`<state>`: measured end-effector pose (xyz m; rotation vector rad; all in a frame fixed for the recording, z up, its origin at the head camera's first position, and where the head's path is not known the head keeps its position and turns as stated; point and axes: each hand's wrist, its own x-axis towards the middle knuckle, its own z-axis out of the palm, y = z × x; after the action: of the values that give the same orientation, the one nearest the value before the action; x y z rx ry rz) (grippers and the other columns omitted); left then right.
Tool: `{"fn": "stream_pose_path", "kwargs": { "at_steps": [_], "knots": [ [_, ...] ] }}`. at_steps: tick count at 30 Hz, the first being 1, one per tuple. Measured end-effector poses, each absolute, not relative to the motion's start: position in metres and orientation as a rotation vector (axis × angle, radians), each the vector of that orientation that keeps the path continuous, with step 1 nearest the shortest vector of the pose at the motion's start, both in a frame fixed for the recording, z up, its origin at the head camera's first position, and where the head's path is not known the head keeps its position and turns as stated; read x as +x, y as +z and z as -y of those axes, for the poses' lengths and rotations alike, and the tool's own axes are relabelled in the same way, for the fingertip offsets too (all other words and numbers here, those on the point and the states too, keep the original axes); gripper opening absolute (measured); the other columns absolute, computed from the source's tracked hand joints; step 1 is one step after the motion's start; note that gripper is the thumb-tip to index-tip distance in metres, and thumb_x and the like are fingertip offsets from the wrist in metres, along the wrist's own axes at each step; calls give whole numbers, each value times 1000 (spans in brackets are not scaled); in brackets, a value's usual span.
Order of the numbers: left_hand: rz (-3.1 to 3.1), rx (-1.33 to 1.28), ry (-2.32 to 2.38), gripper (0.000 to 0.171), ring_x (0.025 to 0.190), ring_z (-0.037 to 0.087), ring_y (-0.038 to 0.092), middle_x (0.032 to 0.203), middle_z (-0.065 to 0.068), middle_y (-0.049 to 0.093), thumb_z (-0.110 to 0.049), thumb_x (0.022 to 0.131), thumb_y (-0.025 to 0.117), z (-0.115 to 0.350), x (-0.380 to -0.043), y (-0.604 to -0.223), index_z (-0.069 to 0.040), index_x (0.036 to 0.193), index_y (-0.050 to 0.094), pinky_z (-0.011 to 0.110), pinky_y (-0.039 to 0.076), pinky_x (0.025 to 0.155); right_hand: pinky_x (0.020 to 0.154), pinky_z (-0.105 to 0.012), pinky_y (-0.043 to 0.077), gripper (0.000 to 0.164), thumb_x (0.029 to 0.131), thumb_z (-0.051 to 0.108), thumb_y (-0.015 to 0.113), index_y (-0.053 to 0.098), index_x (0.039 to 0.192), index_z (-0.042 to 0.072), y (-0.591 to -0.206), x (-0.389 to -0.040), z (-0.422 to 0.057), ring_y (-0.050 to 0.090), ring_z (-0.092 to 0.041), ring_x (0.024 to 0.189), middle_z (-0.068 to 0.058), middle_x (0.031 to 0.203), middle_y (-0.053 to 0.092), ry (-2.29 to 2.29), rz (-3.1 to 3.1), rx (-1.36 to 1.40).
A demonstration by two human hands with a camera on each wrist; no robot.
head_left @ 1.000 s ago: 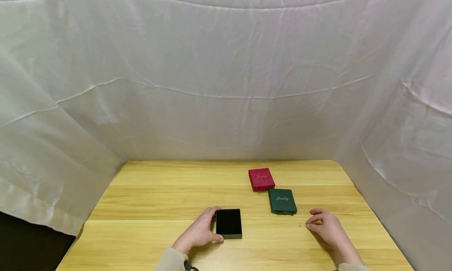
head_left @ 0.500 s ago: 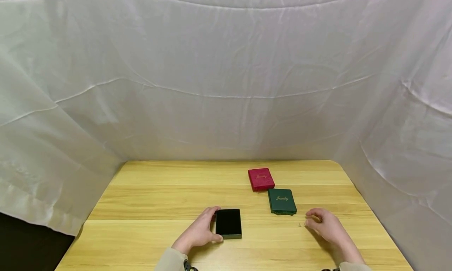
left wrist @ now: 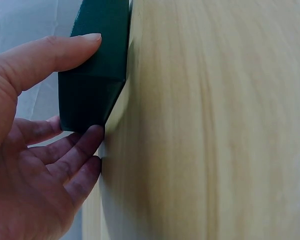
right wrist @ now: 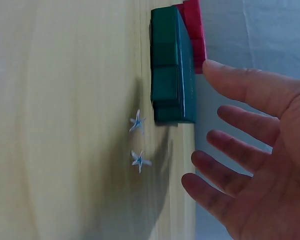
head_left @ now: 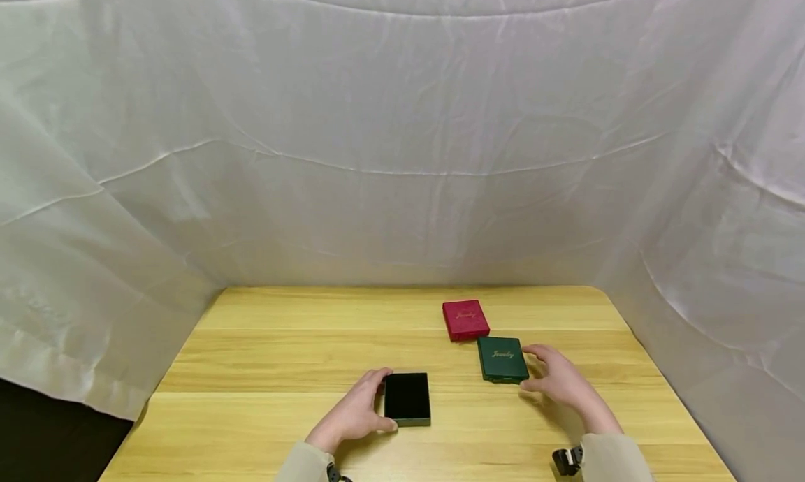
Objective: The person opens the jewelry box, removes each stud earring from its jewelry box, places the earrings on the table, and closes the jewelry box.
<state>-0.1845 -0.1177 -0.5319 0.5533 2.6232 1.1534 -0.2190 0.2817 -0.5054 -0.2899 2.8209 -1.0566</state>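
My left hand [head_left: 357, 407] holds an open dark green jewelry box [head_left: 407, 396] with a black lining by its left side. In the left wrist view the thumb lies on one green side and fingertips touch its end. My right hand [head_left: 562, 381] is beside a green piece lettered "Jewelry" [head_left: 503, 360]; whether that is a lid or a whole box I cannot tell. Its fingers are spread and hold nothing in the right wrist view. Below the green piece lie two small star-shaped pieces, one star [right wrist: 137, 121] nearer it and another star [right wrist: 139, 161] farther off.
A red box lettered "Jewelry" [head_left: 465, 320] sits behind the green piece, near its corner. The wooden table [head_left: 283, 349] is bordered by white cloth [head_left: 402, 209] at the back and sides.
My right hand has moved from beside the small star pieces, forward and left to the green lettered piece, its fingers opening wider. My left hand stays on the open box.
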Motion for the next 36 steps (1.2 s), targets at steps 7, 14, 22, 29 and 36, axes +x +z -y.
{"fn": "stream_pose_path", "kwargs": {
  "at_steps": [7,14,22,29,36],
  "knots": [
    [-2621,553,1159,92,124,34,48,139,14,47,-23,72,87,118,-184,-533,0,146,37,54,39,104,102,-67,33,87,70,11,88,44,141,-7,-505,-234,-273,34,-56,129,-36,143,35,-984,-2829,-391],
    [-2626,555,1152,92,124,34,48,138,14,48,-24,72,88,119,-184,-533,0,146,38,54,39,104,100,-67,35,98,64,9,90,38,145,-7,-506,-244,-270,32,-55,130,-36,147,28,-956,-2798,-411],
    [-2634,563,1150,92,125,34,47,138,14,48,-24,71,87,118,-185,-534,0,146,38,54,39,105,100,-65,36,102,61,8,92,37,145,-6,-509,-251,-268,35,-53,130,-34,146,32,-935,-2790,-426],
    [-2632,560,1154,92,125,33,47,139,14,47,-23,71,87,118,-185,-533,0,146,38,54,39,105,103,-63,35,99,60,6,92,39,143,-8,-509,-251,-266,40,-50,127,-33,141,40,-954,-2790,-423],
    [-2634,563,1156,92,124,33,48,138,14,48,-22,72,87,118,-185,-533,0,146,38,54,39,104,103,-63,35,98,61,4,91,38,142,-10,-512,-253,-266,40,-51,126,-35,141,39,-970,-2781,-406]
  ]
}}
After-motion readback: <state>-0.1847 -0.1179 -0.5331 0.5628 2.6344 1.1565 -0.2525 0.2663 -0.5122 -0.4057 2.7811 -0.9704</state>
